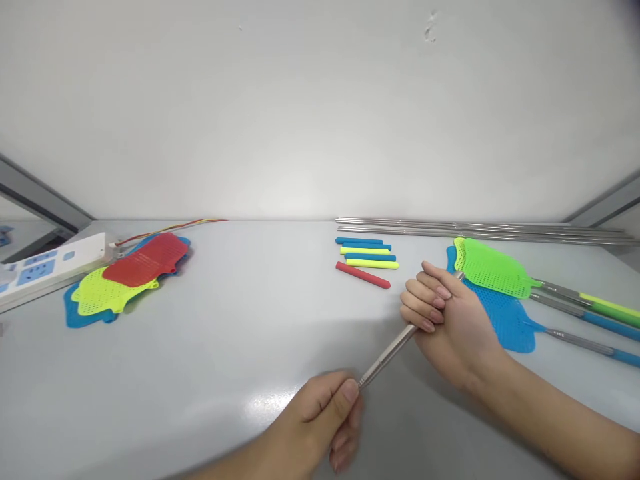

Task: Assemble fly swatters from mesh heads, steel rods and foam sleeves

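A silver telescopic metal rod point(387, 355) slants between my two hands above the table. My right hand point(435, 303) is closed round its thicker upper part, and the rod's end pokes out above the fist. At the lower end, my left hand point(333, 413) pinches the rod's narrow tip between thumb and finger. Just beyond my right hand lie several coloured handle sleeves: blue, yellow and a red one point(363, 275). Beside my right wrist are fly swatters with a green head point(497, 267) and a blue head point(517, 323), partly hidden by the hand.
On the left lie loose swatter heads, a red one point(150, 259) over a yellow one point(113, 291) and blue ones. A white power strip point(55, 267) with thin wires sits at the left edge. Several long metal rods point(475, 230) lie along the back wall.
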A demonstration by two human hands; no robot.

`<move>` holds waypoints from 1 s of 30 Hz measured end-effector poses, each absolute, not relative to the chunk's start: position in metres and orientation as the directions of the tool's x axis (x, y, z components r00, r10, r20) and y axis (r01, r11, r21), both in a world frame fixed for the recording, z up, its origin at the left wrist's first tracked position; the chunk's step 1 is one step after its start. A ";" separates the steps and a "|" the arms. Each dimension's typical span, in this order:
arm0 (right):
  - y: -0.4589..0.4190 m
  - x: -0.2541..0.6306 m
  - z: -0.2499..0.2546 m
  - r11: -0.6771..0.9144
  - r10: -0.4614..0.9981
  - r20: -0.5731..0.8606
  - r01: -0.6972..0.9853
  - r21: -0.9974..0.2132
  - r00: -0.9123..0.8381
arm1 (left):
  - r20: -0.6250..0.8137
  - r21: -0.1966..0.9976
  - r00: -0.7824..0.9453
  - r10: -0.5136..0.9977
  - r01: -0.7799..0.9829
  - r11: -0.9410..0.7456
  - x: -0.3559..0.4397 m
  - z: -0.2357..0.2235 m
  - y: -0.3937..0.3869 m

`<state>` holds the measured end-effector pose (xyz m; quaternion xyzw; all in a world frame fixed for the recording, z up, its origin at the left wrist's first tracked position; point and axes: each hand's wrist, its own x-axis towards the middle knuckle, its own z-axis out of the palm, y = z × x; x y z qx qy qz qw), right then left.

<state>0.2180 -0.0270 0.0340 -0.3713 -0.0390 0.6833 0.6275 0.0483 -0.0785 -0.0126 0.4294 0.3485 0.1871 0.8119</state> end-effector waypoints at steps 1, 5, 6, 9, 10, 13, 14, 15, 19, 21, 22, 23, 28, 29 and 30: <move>-0.027 0.218 0.034 -0.206 0.889 -0.454 -0.827 -0.523 0.066 | -0.400 0.819 0.697 0.595 -0.019 0.573 0.048 -0.013 -0.078; -0.027 0.217 0.034 -0.196 0.895 -0.441 -0.822 -0.534 0.073 | -0.397 0.787 0.706 0.587 -0.068 0.614 0.049 -0.014 -0.078; -0.027 0.217 0.034 -0.195 0.895 -0.440 -0.821 -0.537 0.075 | -0.403 0.768 0.703 0.587 -0.089 0.634 0.049 -0.015 -0.078; -0.029 0.217 0.033 -0.179 0.896 -0.433 -0.816 -0.550 0.095 | -0.424 0.698 0.702 0.572 -0.150 0.700 0.049 -0.017 -0.077; -0.030 0.217 0.033 -0.171 0.898 -0.427 -0.815 -0.554 0.102 | -0.428 0.675 0.708 0.562 -0.163 0.720 0.048 -0.018 -0.077; -0.032 0.216 0.030 -0.150 0.903 -0.412 -0.811 -0.565 0.120 | -0.430 0.621 0.731 0.529 -0.185 0.761 0.047 -0.019 -0.076; -0.032 0.215 0.029 -0.140 0.904 -0.407 -0.810 -0.569 0.129 | -0.433 0.607 0.735 0.522 -0.191 0.772 0.047 -0.018 -0.075; -0.032 0.214 0.028 -0.128 0.905 -0.402 -0.808 -0.575 0.142 | -0.437 0.596 0.735 0.518 -0.195 0.779 0.046 -0.018 -0.075; -0.033 0.211 0.023 -0.085 0.899 -0.392 -0.801 -0.592 0.195 | -0.453 0.577 0.736 0.504 -0.189 0.794 0.046 -0.015 -0.075; -0.033 0.210 0.021 -0.079 0.896 -0.394 -0.801 -0.593 0.203 | -0.459 0.576 0.733 0.503 -0.186 0.796 0.046 -0.015 -0.075; -0.033 0.210 0.021 -0.074 0.896 -0.392 -0.801 -0.594 0.208 | -0.464 0.575 0.727 0.507 -0.188 0.796 0.046 -0.015 -0.075; -0.033 0.210 0.020 -0.068 0.896 -0.390 -0.801 -0.595 0.214 | -0.468 0.575 0.721 0.511 -0.190 0.796 0.046 -0.015 -0.075; -0.035 0.210 0.018 -0.064 0.892 -0.396 -0.805 -0.590 0.219 | -0.472 0.575 0.715 0.516 -0.194 0.795 0.047 -0.016 -0.076; -0.035 0.210 0.018 -0.067 0.892 -0.398 -0.807 -0.586 0.215 | -0.474 0.575 0.712 0.519 -0.196 0.794 0.047 -0.016 -0.076; -0.036 0.209 0.017 -0.068 0.893 -0.397 -0.810 -0.582 0.211 | -0.475 0.574 0.710 0.520 -0.198 0.794 0.047 -0.016 -0.076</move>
